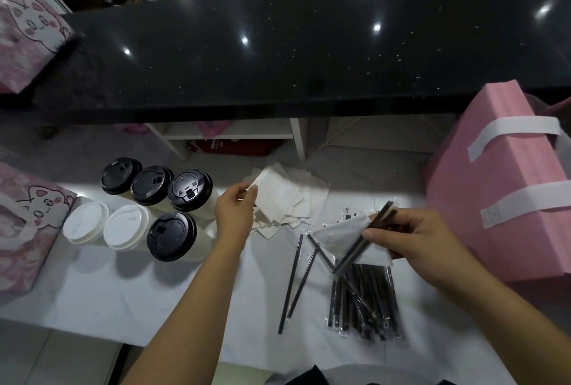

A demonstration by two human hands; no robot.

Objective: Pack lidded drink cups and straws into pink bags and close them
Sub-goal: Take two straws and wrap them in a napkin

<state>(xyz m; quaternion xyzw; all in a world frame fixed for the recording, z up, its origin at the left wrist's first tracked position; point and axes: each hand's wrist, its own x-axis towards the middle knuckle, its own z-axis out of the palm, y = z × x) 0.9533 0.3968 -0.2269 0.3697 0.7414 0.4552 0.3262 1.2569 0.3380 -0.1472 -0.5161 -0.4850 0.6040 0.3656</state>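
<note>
Head view: black counter point(309, 44) above a white table point(123, 292). Pink box point(494, 199) stands at right, pink bag point(24, 230) at left. Six lidded cups point(171, 236) cluster beside the bag. Wrapped straws point(361, 301) lie piled on the table below the right hand point(414, 239), which grips two more with a napkin point(336, 236). Left hand point(236, 211) pinches the top sheet point(267, 179) of the napkin stack point(302, 199)

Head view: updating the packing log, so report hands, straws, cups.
Left hand pinches a napkin at the napkin stack. Right hand grips straws plus a second napkin. Six lidded cups unbagged, left of both hands.
</note>
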